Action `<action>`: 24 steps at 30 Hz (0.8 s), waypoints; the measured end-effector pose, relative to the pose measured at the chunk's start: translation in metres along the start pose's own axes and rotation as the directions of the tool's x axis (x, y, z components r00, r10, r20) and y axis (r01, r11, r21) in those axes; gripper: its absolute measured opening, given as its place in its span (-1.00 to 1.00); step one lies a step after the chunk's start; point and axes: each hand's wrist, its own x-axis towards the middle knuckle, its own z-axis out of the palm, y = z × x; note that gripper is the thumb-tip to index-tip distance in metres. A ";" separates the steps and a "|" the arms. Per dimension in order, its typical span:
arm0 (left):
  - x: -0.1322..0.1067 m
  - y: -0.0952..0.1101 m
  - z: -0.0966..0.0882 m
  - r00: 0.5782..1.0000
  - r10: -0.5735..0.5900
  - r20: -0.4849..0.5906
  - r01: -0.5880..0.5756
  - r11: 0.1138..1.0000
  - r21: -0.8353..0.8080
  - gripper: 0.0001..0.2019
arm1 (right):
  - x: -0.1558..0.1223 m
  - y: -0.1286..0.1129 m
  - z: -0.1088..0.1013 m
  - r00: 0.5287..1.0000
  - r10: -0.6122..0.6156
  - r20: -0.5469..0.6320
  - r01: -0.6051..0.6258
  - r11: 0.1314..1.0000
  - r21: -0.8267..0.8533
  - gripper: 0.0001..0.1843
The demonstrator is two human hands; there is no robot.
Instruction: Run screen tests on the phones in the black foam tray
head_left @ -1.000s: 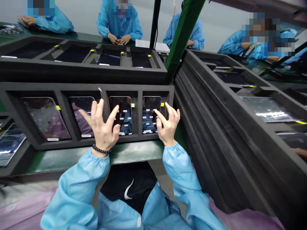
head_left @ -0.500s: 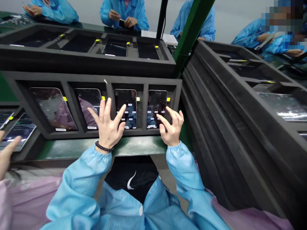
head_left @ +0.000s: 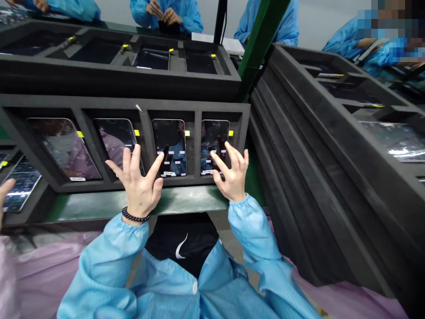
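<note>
A dark foam tray point(head_left: 197, 106) in front of me holds several glossy phones in separate slots, each with a small yellow tab. My left hand point(head_left: 139, 181) hovers with fingers spread over the divider between the second phone point(head_left: 114, 139) and the third phone point(head_left: 169, 144). My right hand point(head_left: 230, 175), fingers apart, reaches over the lower part of the rightmost phone point(head_left: 214, 135); I cannot tell if its fingertips touch the glass. Neither hand holds anything. A black bead bracelet point(head_left: 134, 217) sits on my left wrist.
A second foam tray point(head_left: 133, 84) with phones sits behind the first. A stack of foam trays point(head_left: 332, 146) leans at the right. A green post point(head_left: 257, 44) rises between them. Co-workers in blue coats point(head_left: 166, 13) work at the far side. Another person's fingers point(head_left: 5, 190) show at the left edge.
Both hands have stayed spread over the tray, drifting slightly toward me and lower on the phones. The view has shifted a little; another person's hand at the left edge came in.
</note>
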 end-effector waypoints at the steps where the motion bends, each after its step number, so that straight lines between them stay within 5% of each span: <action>1: -0.003 -0.001 -0.001 1.000 -0.005 0.006 0.005 1.000 -0.006 -0.46 | -0.002 0.001 -0.001 1.000 0.026 -0.011 -0.026 1.000 -0.011 -0.55; 10: -0.005 -0.004 0.001 0.999 -0.022 0.035 0.022 1.000 0.006 -0.47 | -0.017 0.009 -0.003 0.986 0.146 -0.077 -0.145 0.989 0.014 -0.54; 15: -0.001 -0.004 0.006 0.997 -0.042 0.066 0.042 0.999 0.005 -0.47 | -0.027 0.009 -0.008 0.988 0.079 -0.131 -0.075 0.997 0.034 -0.58; 24: 0.011 0.008 0.019 0.995 0.089 0.044 -0.089 0.996 -0.004 -0.47 | -0.032 0.006 -0.011 0.993 0.017 -0.119 -0.012 0.999 0.040 -0.61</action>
